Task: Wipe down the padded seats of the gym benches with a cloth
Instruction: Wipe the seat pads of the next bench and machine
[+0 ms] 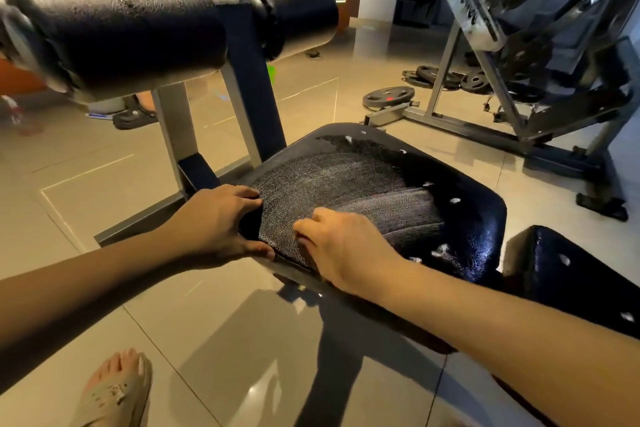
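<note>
As the left hand (214, 222) grips the cloth (346, 184) on the seat (478, 218), the right hand (346, 246) — curled — pinches it just beside.

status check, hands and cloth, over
Left hand grips cloth at its edge. Right hand pinches cloth nearer front. Cloth spread over seat, shiny part uncovered, white flecks there. Nothing blocking.
</note>
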